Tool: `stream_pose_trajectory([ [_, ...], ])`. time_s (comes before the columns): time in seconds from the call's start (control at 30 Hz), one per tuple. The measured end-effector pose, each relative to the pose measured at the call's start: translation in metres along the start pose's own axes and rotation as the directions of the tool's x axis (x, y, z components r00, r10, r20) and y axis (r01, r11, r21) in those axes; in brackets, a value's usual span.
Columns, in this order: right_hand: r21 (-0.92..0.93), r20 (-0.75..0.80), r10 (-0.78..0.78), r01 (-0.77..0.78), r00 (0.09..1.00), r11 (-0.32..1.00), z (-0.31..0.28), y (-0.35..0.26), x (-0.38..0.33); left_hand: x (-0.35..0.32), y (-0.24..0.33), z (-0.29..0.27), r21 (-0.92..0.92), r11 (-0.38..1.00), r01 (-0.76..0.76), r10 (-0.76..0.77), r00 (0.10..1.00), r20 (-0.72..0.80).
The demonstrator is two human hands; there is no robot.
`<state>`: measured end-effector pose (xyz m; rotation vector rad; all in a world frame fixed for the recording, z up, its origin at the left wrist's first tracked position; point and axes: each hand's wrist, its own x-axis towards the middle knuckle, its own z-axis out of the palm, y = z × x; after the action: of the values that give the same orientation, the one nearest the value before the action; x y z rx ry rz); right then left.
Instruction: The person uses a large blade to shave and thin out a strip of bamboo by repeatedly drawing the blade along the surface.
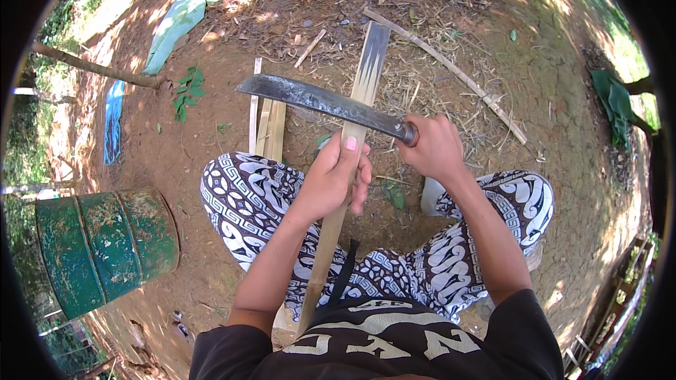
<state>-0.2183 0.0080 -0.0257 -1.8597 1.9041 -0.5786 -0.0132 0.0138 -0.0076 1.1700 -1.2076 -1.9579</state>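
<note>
L hand (334, 181) grips bamboo slat (329, 239) approx. mid-length, thumb on top; slat's long axis runs fwd from body, leaning slightly R. R hand (435, 146) wraps handle of machete (320, 100); blade lies crosswise over slat, just beyond L thumb, tip L; contact unclear.

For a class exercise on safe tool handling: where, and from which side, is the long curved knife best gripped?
Probably by its handle, coming from the right: the long blade reaches left across the pale strip, while the handle lies clear of it. The right hand wraps it there.
</note>
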Motion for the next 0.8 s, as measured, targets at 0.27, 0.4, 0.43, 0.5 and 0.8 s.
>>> stream_pose_trajectory([
  [0.27, -0.116, -0.069, -0.126, 0.118, 0.99, 0.986, 0.005, 0.013, 0.004, -0.008, -0.007, -0.001, 0.097, 0.993, -0.07, 0.063, 0.996, 0.068],
  [0.4, -0.161, 0.008, -0.129, 0.129, 0.992, 0.979, 0.008, 0.029, 0.019, -0.005, -0.018, -0.006, 0.16, 0.977, -0.143, 0.133, 0.989, 0.07],
  [0.43, -0.185, 0.022, -0.114, 0.116, 0.993, 0.976, 0.009, 0.035, 0.026, -0.001, -0.021, -0.007, 0.149, 0.983, -0.111, 0.104, 0.993, 0.05],
  [0.5, -0.175, -0.116, 0.034, -0.054, 0.993, 0.983, 0.016, 0.058, 0.044, 0.004, -0.021, -0.01, 0.13, 0.99, -0.055, 0.053, 0.998, 0.019],
  [0.8, 0.245, -0.246, 0.299, -0.24, 0.922, 0.939, -0.012, 0.058, 0.051, 0.003, -0.013, -0.022, 0.034, 0.999, 0.018, -0.019, 0.999, 0.032],
])
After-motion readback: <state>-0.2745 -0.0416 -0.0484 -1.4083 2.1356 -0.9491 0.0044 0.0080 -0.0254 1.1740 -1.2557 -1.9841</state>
